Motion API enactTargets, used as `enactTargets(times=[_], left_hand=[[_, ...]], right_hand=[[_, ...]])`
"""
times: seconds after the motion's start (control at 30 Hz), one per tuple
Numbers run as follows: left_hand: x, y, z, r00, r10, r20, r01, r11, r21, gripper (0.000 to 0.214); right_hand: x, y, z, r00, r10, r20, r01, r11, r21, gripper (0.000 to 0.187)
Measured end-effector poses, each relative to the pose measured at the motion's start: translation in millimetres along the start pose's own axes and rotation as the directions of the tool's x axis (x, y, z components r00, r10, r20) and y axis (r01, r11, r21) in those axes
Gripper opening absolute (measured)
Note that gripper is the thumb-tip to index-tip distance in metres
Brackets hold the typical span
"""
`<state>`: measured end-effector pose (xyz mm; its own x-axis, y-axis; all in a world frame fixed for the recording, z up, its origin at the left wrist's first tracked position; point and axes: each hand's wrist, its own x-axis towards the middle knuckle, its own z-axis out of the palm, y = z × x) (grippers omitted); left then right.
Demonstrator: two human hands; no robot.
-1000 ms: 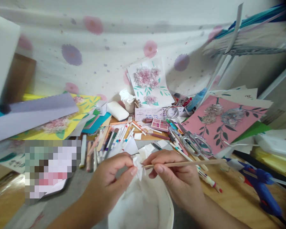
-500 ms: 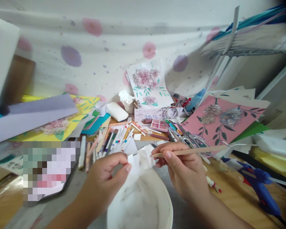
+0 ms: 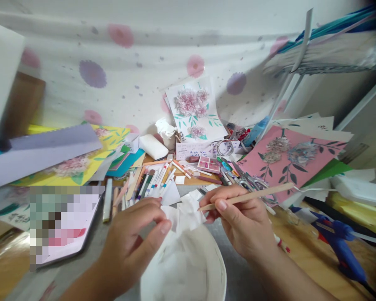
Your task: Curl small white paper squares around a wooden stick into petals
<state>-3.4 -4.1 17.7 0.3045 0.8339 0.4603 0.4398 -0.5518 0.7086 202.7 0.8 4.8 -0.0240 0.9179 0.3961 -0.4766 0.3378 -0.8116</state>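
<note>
My right hand (image 3: 242, 217) pinches a flat wooden stick (image 3: 257, 195) between thumb and fingers. The stick's narrow end touches a crumpled piece of thin white paper (image 3: 189, 209), which is also against my right fingertips. My left hand (image 3: 138, 234) is at the paper's left edge, thumb and fingers slightly apart; whether they still touch it is hard to see. Below both hands stands a white tub (image 3: 224, 267) with pale, blurred contents.
Several markers (image 3: 153, 182) lie behind the hands, beside a pink palette (image 3: 209, 164) and scissors (image 3: 253, 184). A blue glue gun (image 3: 338, 238) is at right. A phone (image 3: 81, 246) with a blurred-out screen lies left. Flower pictures, including a pink sheet (image 3: 253, 154), stand around.
My left hand has loosened its pinch on the paper and drawn slightly left and down. The right hand still holds the stick, its far end a little higher.
</note>
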Motion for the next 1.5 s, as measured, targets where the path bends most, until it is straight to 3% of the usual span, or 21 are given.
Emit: enactTargets(times=[0.17,0.33,0.43,0.57,0.67,0.8,1.0,1.27,1.5], left_hand=[[-2.4,3.7,-2.0,0.996,-0.044,-0.075,0.045,0.999,0.007,0.026],[-1.8,3.8,1.3,0.994,-0.099,0.050,0.101,0.993,-0.053,0.023],[-0.5,3.0,3.8,0.993,-0.057,0.099,0.059,0.998,-0.016,0.026],[0.7,1.3,7.6,0.992,0.076,0.100,-0.080,0.996,0.042,0.018],[0.1,-1.3,11.0,0.991,0.114,0.068,-0.119,0.989,0.087,0.017],[-1.5,-6.7,14.5,0.995,0.087,0.057,-0.092,0.991,0.095,0.022],[-0.6,-10.8,9.8,0.995,0.046,0.085,-0.051,0.997,0.058,0.022],[2.7,-6.8,4.3,0.988,0.142,0.066,-0.150,0.979,0.141,0.021],[1.1,-1.1,-1.5,0.959,0.268,0.089,-0.276,0.956,0.096,0.015]], right_hand=[[-3.9,2.7,2.8,0.999,-0.030,0.038,0.032,0.997,-0.074,0.005],[-5.8,2.1,4.1,0.997,-0.031,0.068,0.036,0.996,-0.079,0.005],[-8.0,0.3,5.4,0.995,-0.062,0.075,0.073,0.984,-0.163,0.006],[-10.4,-2.3,8.9,0.962,-0.176,0.207,0.243,0.898,-0.367,0.011],[-10.7,-2.3,11.0,0.942,-0.206,0.265,0.301,0.868,-0.395,0.014],[-11.0,-0.9,10.6,0.951,-0.177,0.254,0.265,0.890,-0.371,0.013],[-8.0,3.3,3.2,0.992,-0.063,0.108,0.081,0.981,-0.176,0.010],[10.5,-5.5,-8.3,0.998,-0.053,-0.026,0.054,0.998,0.044,0.005],[1.8,1.0,-2.3,0.995,0.036,0.090,-0.041,0.997,0.060,0.002]])
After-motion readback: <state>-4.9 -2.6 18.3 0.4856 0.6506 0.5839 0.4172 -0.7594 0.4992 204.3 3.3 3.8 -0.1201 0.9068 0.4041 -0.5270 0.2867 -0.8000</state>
